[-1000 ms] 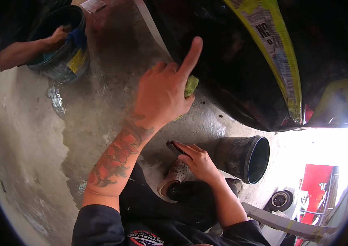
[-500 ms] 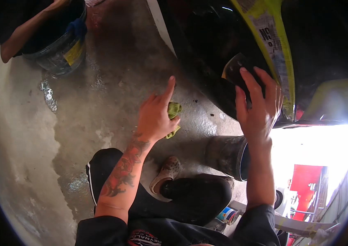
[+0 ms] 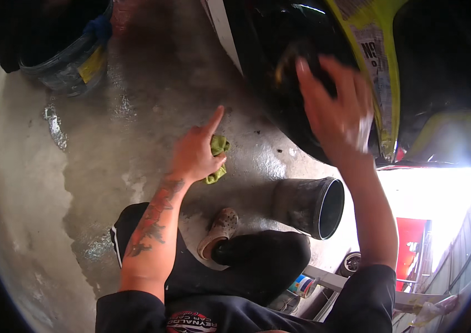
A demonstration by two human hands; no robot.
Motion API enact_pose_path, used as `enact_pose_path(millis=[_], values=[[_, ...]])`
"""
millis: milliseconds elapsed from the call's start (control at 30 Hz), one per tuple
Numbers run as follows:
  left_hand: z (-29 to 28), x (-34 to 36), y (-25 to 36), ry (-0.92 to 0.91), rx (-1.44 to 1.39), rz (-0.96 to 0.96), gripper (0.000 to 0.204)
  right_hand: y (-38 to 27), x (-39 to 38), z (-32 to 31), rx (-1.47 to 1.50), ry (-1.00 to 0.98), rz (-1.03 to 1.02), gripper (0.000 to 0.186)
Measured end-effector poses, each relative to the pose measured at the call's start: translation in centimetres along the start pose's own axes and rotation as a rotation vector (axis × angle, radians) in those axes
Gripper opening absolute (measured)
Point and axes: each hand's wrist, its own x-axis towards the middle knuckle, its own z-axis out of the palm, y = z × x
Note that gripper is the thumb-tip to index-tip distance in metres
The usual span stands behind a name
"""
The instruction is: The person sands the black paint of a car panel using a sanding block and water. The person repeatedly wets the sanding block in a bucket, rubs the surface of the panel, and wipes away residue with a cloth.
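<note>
My left hand (image 3: 195, 154) is closed around a crumpled green cloth (image 3: 218, 161), its index finger stretched out, above the wet floor. On the glossy black vehicle panel (image 3: 266, 33), my right hand (image 3: 338, 105) presses a dark piece of sandpaper (image 3: 288, 64) with a yellowish edge. Motion smears that hand and the sheet. Beside it, a strip of yellow-green masking tape (image 3: 389, 119) with printed paper (image 3: 370, 44) runs down the panel.
A large grey bucket (image 3: 61, 69) with a blue cloth (image 3: 99, 28) over its rim stands at the far left. A black bucket (image 3: 302, 206) lies tipped under my right forearm. A paint can (image 3: 302, 286) and a wheel (image 3: 350, 263) are near my knee.
My right hand has swept the sandpaper up and left across the panel. My left hand has shifted slightly left with the cloth. Another person's arm has left the grey bucket.
</note>
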Motion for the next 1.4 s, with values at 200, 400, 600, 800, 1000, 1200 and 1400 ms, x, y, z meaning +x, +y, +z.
enact_pose_path(millis=[200, 400, 600, 800, 1000, 1200, 1400], values=[[-1.6, 0.8, -1.0, 0.065, -0.051, -0.051, 0.1, 0.1, -2.0, 0.4, -0.057, -0.1, -0.072, 0.048], [-0.1, 1.1, -0.3, -0.07, -0.021, -0.08, 0.098, -0.3, 2.5, 2.4, -0.036, -0.091, -0.064, 0.049], [-1.4, 1.6, -1.0, -0.046, -0.06, -0.115, 0.098, -0.6, -0.4, -0.7, -0.054, -0.203, -0.154, 0.046], [-0.2, 1.6, -0.6, -0.064, -0.084, -0.105, 0.094, -1.2, 3.0, 3.6, -0.047, -0.105, -0.06, 0.055], [-0.8, 1.8, -1.4, 0.022, -0.15, -0.098, 0.092, -2.7, 0.3, -1.8, -0.133, -0.246, -0.092, 0.052], [-0.3, 2.2, -1.1, -0.06, -0.088, -0.135, 0.091, -0.7, -0.9, 3.4, -0.03, -0.034, 0.022, 0.051], [0.6, 2.2, -0.7, -0.063, -0.14, -0.065, 0.091, -2.0, -2.7, -0.4, -0.039, -0.099, 0.053, 0.05]])
